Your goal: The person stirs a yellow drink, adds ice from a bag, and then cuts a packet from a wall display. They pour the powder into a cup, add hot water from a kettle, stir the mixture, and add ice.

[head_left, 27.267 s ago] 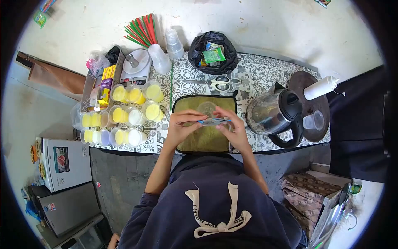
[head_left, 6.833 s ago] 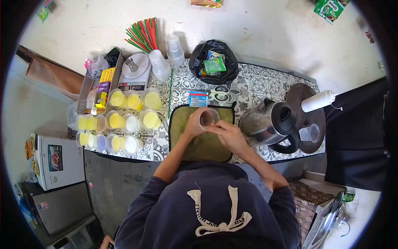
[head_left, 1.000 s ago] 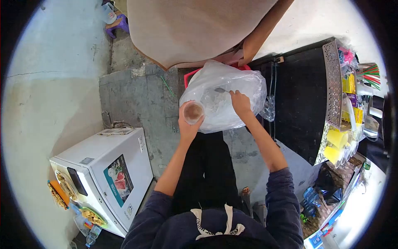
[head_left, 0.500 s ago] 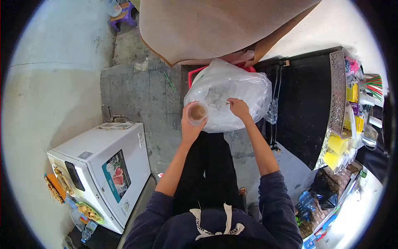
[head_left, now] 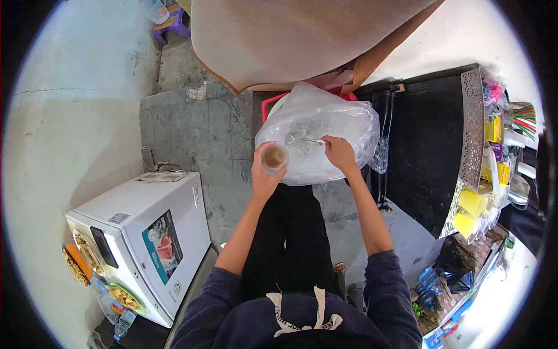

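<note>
A clear cup with a brown drink is held upright in my left hand, at the near left edge of a large clear plastic bag. My right hand is closed on the handle of a metal utensil, which points left into the bag's opening. Transparent pieces, perhaps ice, lie around the utensil's tip, and its end is hard to make out. Under the bag shows the rim of a red container.
A white fridge stands at the left. To the right are a black surface and a shelf with yellow cups. A brown cover hangs beyond the bag. A purple stool is at the far left.
The utensil has shifted slightly, with its tip now among the transparent pieces. My right hand is a little further right and the cup slightly left.
</note>
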`<action>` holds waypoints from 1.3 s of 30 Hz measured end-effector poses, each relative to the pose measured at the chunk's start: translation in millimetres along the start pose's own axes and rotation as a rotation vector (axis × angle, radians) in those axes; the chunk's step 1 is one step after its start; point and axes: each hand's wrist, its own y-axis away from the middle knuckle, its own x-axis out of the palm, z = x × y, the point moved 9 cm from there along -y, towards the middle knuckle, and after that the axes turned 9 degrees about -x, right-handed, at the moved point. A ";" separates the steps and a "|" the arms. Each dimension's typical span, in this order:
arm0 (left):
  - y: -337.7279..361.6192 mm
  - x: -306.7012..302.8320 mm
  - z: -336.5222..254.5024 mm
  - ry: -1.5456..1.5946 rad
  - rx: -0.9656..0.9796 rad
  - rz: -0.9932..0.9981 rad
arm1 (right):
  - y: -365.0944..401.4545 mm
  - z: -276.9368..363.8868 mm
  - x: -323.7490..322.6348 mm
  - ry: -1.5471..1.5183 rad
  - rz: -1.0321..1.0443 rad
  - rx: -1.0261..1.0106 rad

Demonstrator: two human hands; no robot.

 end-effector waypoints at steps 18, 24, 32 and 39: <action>0.6 2.5 1.1 -0.007 0.022 -0.052 | 16.4 45.3 -69.9 0.340 -0.066 -0.109; 1.6 5.9 9.4 0.030 -0.038 -0.007 | 22.7 33.0 -61.4 0.343 -0.097 -0.072; -0.5 10.1 11.3 -0.011 -0.033 -0.013 | 32.3 40.5 -80.5 0.146 -0.106 -0.042; -4.1 24.2 5.8 -0.011 -0.024 0.017 | 40.8 98.3 -113.3 0.097 -0.140 -0.114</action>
